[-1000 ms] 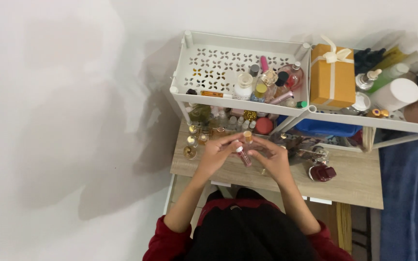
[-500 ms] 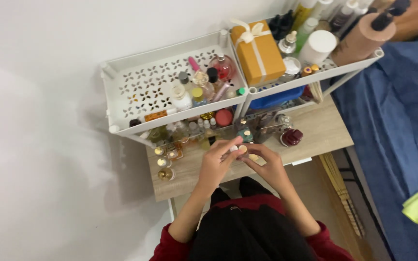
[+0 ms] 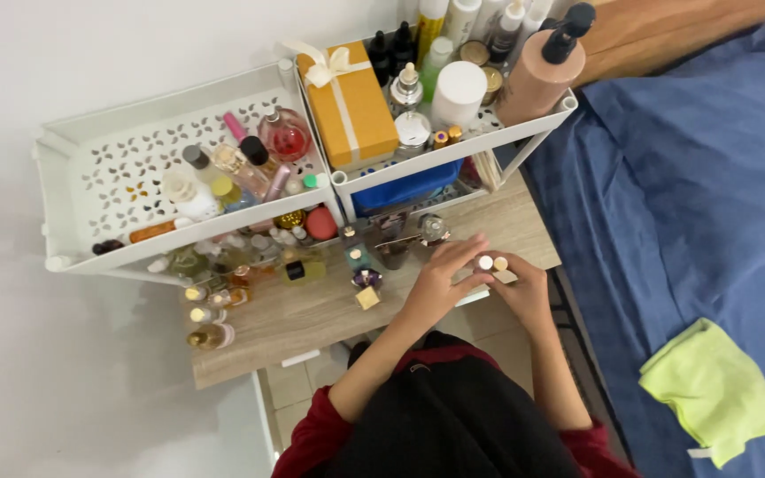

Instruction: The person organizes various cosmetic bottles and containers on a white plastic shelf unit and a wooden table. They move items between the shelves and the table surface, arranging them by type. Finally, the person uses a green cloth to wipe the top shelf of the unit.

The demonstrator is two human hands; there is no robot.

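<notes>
both hands meet over the right end of the wooden desk point(image 3: 312, 319). the left hand point(image 3: 440, 283) pinches a small round cap point(image 3: 485, 262) with narrow fingers, while the right hand point(image 3: 524, 288) wraps a small gold-topped bottle point(image 3: 502, 268) just beside it. a white shelf rack point(image 3: 73, 195) of bottles stands behind, and a green cloth point(image 3: 710, 389) lies on the blue bed.

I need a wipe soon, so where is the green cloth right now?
In the head view the green cloth lies at the lower right, on the blue bedding, to the right of the right hand and off the wooden table.
</notes>
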